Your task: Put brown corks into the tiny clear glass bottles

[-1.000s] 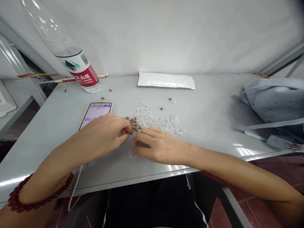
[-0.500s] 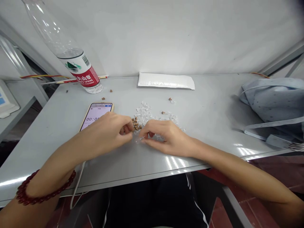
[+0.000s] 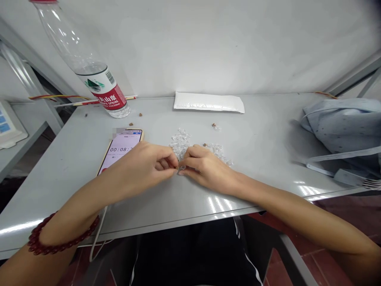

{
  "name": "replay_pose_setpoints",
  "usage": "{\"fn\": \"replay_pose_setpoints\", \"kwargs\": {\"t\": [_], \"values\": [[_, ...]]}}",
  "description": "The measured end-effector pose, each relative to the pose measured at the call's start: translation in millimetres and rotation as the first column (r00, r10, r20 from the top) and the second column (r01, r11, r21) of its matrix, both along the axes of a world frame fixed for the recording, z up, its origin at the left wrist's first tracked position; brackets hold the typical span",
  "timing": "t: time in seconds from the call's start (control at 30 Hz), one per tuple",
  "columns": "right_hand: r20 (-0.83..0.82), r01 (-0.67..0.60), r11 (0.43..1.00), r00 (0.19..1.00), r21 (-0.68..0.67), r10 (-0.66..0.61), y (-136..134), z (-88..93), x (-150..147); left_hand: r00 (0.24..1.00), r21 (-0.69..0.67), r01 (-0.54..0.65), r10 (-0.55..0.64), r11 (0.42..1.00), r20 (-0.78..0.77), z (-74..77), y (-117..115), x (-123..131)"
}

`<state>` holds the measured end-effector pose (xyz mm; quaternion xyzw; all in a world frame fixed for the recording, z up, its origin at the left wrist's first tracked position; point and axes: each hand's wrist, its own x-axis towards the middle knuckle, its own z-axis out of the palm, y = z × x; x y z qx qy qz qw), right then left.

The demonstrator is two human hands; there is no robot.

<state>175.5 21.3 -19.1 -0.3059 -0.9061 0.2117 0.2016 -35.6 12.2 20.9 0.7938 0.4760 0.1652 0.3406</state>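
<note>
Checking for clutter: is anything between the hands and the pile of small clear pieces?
Nothing visible. The left hand and right hand pinch together right beside the clear pieces; the phone lies off to their left.

Left hand (image 3: 148, 165), right hand (image 3: 206, 170), forearms resting, pinched fingertips meeting

Tbl (image 3: 262, 159): phone (image 3: 120, 149), bottle (image 3: 101, 89), envelope (image 3: 208, 102), clear bits (image 3: 180, 141).

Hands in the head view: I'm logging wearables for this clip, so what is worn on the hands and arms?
Nothing covers the left hand or the right hand: no gloves. The left arm and right arm have no sleeves. The left wrist wears a bracelet of round, dark red beads. No watch or ring shows on either side.
</note>
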Motion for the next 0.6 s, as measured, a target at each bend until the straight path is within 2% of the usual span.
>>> {"fn": "replay_pose_setpoints", "kwargs": {"t": [0.4,0.6], "values": [[0.083,0.023,0.975,0.996,0.221,-0.042,2.7,-9.8,-6.5,0.999,0.112,0.022,-0.017,0.993,-0.048,-1.1,1.1,6.8],[0.118,0.055,0.972,0.989,0.229,-0.084,1.6,-8.3,-8.2,0.994,0.183,0.090,-0.076,0.979,-0.082,-1.7,3.4,5.1]]}}
